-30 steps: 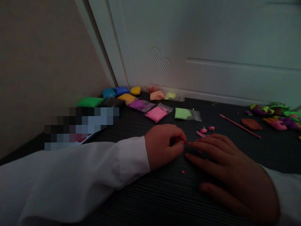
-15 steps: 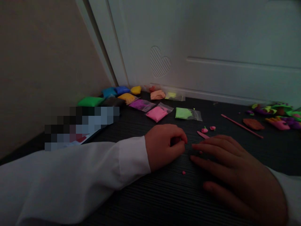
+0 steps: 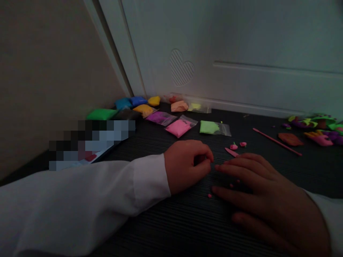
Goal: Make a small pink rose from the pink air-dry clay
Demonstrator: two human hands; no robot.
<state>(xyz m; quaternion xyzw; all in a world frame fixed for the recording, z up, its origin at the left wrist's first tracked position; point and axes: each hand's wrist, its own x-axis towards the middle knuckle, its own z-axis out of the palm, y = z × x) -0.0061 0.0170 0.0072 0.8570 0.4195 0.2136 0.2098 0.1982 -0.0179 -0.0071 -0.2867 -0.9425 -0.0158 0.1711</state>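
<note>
My left hand [image 3: 186, 165] rests on the dark table with its fingers curled and the thumb close to the index fingertip. Anything between those tips is too small or hidden to make out. To its right, my right hand [image 3: 268, 200] is open, palm down, with the fingers spread. A tiny pink clay ball [image 3: 209, 196] lies just by its fingertips, and more pink bits show between its fingers. Beyond the knuckles lie a pink clay knife [image 3: 230, 152], partly covered by the hand, and two small pink clay buds, one [image 3: 233, 146] with a green tip.
Bags of coloured clay line the back, among them a pink bag [image 3: 179, 127] and a light green bag [image 3: 210, 127]. At right are a thin pink stick [image 3: 277, 142], a flat brown clay piece [image 3: 290, 139] and several colourful clay shapes [image 3: 321, 137]. A white panel [image 3: 241, 85] stands behind.
My right hand has shifted slightly, its fingers spreading farther apart and reaching a little left. Two pink bits now show between the fingers. My left hand has barely moved.
</note>
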